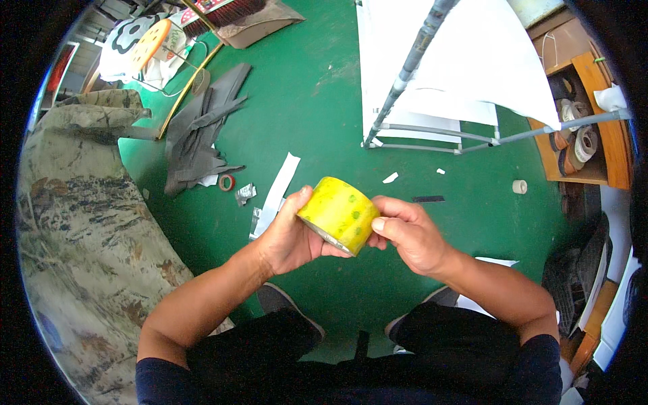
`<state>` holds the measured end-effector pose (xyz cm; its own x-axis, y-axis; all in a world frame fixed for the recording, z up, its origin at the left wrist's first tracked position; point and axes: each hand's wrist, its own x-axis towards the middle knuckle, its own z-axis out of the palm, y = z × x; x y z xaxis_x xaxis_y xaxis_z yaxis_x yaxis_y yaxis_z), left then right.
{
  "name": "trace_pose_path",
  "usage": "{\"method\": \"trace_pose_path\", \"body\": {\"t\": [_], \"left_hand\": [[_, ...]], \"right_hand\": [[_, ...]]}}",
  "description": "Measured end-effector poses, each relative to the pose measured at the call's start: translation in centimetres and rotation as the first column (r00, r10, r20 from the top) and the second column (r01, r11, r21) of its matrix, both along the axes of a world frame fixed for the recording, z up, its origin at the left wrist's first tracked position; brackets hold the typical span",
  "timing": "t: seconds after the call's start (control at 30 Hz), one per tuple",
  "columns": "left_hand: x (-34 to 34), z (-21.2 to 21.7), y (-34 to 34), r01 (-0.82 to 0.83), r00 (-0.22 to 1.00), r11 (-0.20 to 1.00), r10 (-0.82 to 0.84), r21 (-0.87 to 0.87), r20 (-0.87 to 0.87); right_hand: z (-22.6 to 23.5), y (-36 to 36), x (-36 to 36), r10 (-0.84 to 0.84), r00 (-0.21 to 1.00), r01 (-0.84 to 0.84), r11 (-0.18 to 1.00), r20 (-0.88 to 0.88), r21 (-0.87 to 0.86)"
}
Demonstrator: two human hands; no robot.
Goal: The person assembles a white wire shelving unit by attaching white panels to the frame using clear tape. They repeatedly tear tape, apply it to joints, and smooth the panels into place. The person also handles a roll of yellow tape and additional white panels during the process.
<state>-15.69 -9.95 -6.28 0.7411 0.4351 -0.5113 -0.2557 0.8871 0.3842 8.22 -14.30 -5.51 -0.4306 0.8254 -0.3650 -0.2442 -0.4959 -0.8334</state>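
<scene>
We hold a wide yellow roll [341, 214], which appears to be adhesive tape, above the middle of the green floor [324, 101], in front of the torso. Its form is a short, squat cylinder. The outer surface is smooth and glossy, bright yellow, with a few green spots in a row toward its right side. A thin greyish rim shows along the lower edge.

The core axis slants from upper right to lower left, the rimmed end facing down toward our body. The longer dimension, across the diameter, runs from upper left to lower right.

Our left hand [287, 236] cups the roll, thumb along its upper left side, fingers beneath. Our right hand [415, 239] has its thumb and forefinger pinched together at the right side of the roll; we cannot tell whether they grip a loose tape end.

On the floor beyond, to the left, we note a long white strip [280, 192] of flat sheet, a small reddish tape ring [227, 183] and crumpled dark grey fabric [202, 135]. Camouflage cloth [101, 202] hangs in folds along the floor's left side. To the right stand a grey tubular frame [408, 75] with smooth white sheeting [466, 54] and an orange-brown wooden cabinet [615, 152].
</scene>
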Motion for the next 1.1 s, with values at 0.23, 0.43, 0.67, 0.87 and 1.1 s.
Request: {"method": "trace_pose_path", "body": {"t": [0.23,0.43,0.67,0.87,1.1], "left_hand": [[0.5,0.6,-0.3,-0.008,0.987,0.993,0.026,0.114,-0.159],[0.3,0.7,-0.1,0.004,0.986,0.975,0.034,0.224,-0.165],[0.4,1.2,-0.1,0.036,0.983,0.962,0.014,0.272,-0.182],[0.6,1.6,0.1,0.034,0.976,0.98,0.01,0.195,-0.217],[0.0,0.6,0.5,0.106,0.972,0.993,-0.092,0.056,-0.217]], "right_hand": [[0.0,-0.3,0.3,-0.009,0.999,0.008,1.0,0.036,0.008],[0.1,-0.4,0.1,-0.038,0.996,0.035,0.999,0.086,0.039],[0.0,-0.5,0.2,-0.044,0.993,0.036,0.996,0.111,0.079],[1.4,-0.1,0.5,-0.107,0.983,0.086,0.986,0.148,0.142],[2.7,2.3,1.6,-0.312,0.848,-0.206,0.55,0.427,0.81]]}}
